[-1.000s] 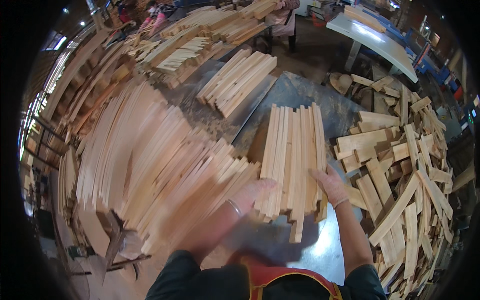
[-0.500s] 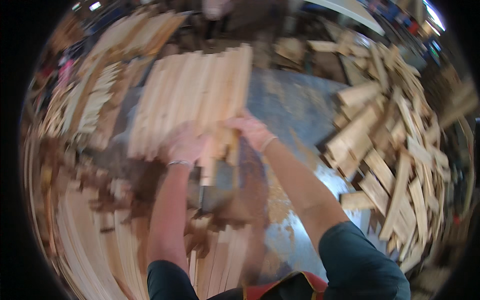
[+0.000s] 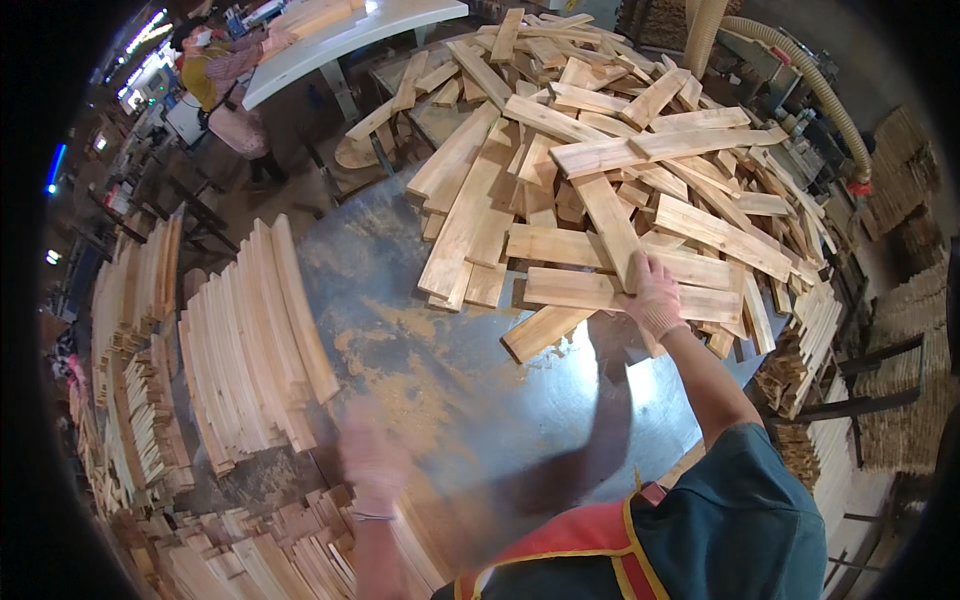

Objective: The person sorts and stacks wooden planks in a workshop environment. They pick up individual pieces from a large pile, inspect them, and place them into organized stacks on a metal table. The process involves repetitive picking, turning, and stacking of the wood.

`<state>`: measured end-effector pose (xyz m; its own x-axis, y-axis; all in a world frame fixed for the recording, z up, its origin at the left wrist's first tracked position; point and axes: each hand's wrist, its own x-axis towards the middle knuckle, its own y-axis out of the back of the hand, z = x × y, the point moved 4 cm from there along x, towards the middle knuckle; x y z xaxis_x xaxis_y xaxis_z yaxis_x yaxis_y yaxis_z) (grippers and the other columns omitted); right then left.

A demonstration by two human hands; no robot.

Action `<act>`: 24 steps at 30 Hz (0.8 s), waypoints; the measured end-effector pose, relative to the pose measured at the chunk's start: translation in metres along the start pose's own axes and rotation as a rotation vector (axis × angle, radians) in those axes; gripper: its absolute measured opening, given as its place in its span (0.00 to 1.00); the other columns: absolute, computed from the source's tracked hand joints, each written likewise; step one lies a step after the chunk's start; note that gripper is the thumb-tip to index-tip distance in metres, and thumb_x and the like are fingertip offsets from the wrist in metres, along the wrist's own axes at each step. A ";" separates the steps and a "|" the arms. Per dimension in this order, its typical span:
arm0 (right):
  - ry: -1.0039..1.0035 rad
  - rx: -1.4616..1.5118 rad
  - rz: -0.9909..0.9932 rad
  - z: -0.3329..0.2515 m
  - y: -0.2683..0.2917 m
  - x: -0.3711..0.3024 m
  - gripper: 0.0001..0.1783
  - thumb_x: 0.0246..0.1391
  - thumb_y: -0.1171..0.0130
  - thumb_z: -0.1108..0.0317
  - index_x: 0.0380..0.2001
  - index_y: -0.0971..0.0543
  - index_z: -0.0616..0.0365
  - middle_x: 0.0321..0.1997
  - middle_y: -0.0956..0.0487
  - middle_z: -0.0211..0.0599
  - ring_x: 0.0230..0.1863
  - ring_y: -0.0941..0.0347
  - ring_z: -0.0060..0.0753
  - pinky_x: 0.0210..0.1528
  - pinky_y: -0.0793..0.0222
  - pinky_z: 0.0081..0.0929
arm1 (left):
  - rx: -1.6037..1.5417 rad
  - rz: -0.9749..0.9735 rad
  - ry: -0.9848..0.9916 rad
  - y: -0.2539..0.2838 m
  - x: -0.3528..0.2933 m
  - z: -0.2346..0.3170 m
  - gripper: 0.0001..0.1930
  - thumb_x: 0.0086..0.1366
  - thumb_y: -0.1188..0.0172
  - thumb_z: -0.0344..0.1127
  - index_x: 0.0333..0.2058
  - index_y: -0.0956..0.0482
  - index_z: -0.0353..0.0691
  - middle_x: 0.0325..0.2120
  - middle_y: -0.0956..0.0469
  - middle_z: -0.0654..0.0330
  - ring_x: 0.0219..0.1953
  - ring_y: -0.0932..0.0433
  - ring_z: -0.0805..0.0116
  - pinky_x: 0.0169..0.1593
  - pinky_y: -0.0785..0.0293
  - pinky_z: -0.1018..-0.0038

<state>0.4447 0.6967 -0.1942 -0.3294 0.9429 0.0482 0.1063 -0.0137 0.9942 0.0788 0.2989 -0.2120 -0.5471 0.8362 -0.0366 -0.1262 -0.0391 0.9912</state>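
Observation:
My right hand (image 3: 655, 297), in a thin light-coloured glove, is at the near side of a heap of loose wooden boards. Its fingers close over the lower end of a slanting board (image 3: 606, 215), above a flat-lying board (image 3: 572, 289). Lower left, my left hand (image 3: 373, 455) is smeared by motion over the metal table (image 3: 450, 385). It appears to hold no board, though its fingers are unclear. Nearest to it is a row of narrow boards (image 3: 245, 345) laid side by side.
Sawdust lies across the table's middle. More stacked strips (image 3: 250, 555) stand at the lower left. Beyond the table, a person (image 3: 225, 80) is at a white worktop (image 3: 350, 40). A ribbed hose (image 3: 825, 90) hangs far right, near racks of stacked wood (image 3: 905, 330).
The view has swung right. Both hands have come off the row of boards, which now lies at the left. My right hand has moved to the heap; my left has drawn back.

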 end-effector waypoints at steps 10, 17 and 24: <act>0.528 0.147 -0.172 -0.005 0.032 -0.047 0.49 0.38 0.24 0.47 0.63 0.29 0.57 0.63 0.28 0.55 0.65 0.32 0.58 0.67 0.37 0.51 | -1.440 -0.151 0.668 -0.115 -0.090 0.226 0.27 0.66 0.31 0.38 0.57 0.32 0.35 0.55 0.20 0.48 0.50 0.18 0.60 0.53 0.22 0.62; 0.737 -0.038 -0.228 0.064 -0.037 -0.003 0.41 0.55 0.41 0.71 0.74 0.36 0.52 0.68 0.27 0.48 0.68 0.32 0.55 0.69 0.36 0.52 | -1.088 -0.041 0.691 -0.091 -0.084 0.204 0.24 0.61 0.36 0.40 0.55 0.25 0.41 0.42 0.15 0.47 0.47 0.16 0.46 0.51 0.22 0.59; 0.307 1.160 -1.151 -0.064 -0.079 -0.205 0.35 0.61 0.37 0.68 0.71 0.31 0.60 0.54 0.17 0.37 0.51 0.21 0.31 0.53 0.22 0.30 | -0.718 -0.191 0.811 -0.046 -0.162 0.164 0.24 0.63 0.35 0.44 0.54 0.27 0.41 0.45 0.17 0.47 0.50 0.17 0.43 0.52 0.22 0.52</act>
<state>0.4440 0.4829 -0.2761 -0.8702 0.1852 -0.4566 0.2414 0.9681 -0.0673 0.3085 0.2547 -0.2312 -0.8157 0.2646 -0.5145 -0.5744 -0.4767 0.6655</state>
